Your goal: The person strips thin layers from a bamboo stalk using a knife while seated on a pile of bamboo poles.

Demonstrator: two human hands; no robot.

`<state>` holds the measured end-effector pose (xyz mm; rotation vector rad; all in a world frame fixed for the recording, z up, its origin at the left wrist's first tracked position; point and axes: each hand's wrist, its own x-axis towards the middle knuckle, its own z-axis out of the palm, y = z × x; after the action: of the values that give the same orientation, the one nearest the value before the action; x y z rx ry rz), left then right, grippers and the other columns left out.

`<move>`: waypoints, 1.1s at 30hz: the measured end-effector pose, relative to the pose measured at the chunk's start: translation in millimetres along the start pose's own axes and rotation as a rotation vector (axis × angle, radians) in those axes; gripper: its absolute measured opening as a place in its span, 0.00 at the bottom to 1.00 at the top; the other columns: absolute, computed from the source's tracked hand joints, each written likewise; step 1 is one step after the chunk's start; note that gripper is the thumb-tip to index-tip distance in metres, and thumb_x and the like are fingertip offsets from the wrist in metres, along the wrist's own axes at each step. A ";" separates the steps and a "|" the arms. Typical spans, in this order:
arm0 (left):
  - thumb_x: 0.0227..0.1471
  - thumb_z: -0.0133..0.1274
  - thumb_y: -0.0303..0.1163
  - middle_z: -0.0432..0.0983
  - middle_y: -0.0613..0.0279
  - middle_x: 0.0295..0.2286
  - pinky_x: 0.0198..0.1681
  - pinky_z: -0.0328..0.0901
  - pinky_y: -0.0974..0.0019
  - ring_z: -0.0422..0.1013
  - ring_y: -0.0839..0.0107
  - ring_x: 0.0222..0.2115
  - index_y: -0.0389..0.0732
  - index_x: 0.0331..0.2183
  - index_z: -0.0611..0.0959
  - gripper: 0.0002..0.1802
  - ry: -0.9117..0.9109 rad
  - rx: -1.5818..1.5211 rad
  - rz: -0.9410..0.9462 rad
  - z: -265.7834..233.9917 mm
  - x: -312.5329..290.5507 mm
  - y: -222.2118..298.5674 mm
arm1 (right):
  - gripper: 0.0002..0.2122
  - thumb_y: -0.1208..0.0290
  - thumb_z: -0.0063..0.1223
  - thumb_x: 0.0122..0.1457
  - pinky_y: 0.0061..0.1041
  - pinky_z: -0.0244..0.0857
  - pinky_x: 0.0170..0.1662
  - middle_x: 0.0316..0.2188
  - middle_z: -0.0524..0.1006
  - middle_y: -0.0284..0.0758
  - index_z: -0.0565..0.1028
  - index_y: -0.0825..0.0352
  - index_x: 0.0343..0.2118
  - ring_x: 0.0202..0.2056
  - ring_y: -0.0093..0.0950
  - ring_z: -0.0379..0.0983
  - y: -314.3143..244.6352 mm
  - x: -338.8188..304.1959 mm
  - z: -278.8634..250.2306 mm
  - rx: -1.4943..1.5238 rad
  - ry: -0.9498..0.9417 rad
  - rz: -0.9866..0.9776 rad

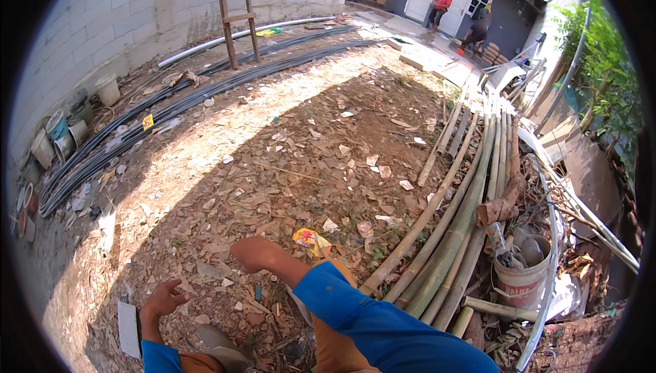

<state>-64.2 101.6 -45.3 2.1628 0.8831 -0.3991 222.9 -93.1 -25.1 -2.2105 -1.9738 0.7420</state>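
My left hand hangs at the lower left with its fingers apart and nothing in it. A pale grey flat slab lies on the ground just beside that hand. Across the front of my body reaches my right arm in a blue sleeve, and my right hand hangs over the leaf litter. Its fingers are hidden from view, so whether it holds anything does not show. Near the right wrist lies a crumpled yellow wrapper. Below my left hand a greyish boot rests on the dirt.
Long bamboo poles run along the right, next to a bucket of odds and ends. At left, bundled dark rods pass a wooden ladder against a block wall. Two people are by the far house.
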 end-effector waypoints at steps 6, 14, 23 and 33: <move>0.53 0.66 0.41 0.83 0.42 0.41 0.47 0.72 0.58 0.81 0.56 0.41 0.29 0.61 0.69 0.42 0.013 0.049 0.045 3.4 6.1 -0.1 | 0.09 0.76 0.66 0.46 0.45 0.75 0.40 0.34 0.82 0.48 0.79 0.73 0.31 0.40 0.47 0.81 12.4 8.7 17.2 0.000 0.206 -0.026; 0.55 0.65 0.39 0.84 0.42 0.41 0.46 0.72 0.59 0.81 0.59 0.40 0.28 0.62 0.69 0.41 0.015 0.054 0.047 4.5 8.5 -9.2 | 0.09 0.76 0.65 0.46 0.45 0.75 0.40 0.34 0.82 0.48 0.80 0.73 0.31 0.40 0.47 0.81 8.4 6.7 13.8 0.016 0.142 -0.027; 0.54 0.65 0.38 0.83 0.41 0.41 0.47 0.71 0.59 0.81 0.58 0.41 0.27 0.61 0.69 0.41 0.022 0.013 0.065 4.0 5.3 -9.0 | 0.10 0.75 0.66 0.45 0.44 0.75 0.40 0.33 0.82 0.48 0.80 0.73 0.30 0.39 0.47 0.81 12.6 12.1 22.0 0.004 0.169 -0.048; 0.54 0.65 0.38 0.82 0.39 0.42 0.46 0.72 0.58 0.81 0.57 0.42 0.29 0.61 0.70 0.39 0.013 0.015 0.040 2.7 1.8 0.9 | 0.17 0.66 0.69 0.51 0.45 0.73 0.46 0.39 0.80 0.48 0.78 0.73 0.39 0.45 0.48 0.78 3.4 2.6 5.5 -0.018 0.037 -0.019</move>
<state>-62.3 100.0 -47.6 2.1956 0.8453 -0.3728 224.0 -92.6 -32.1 -2.1960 -1.9890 0.6794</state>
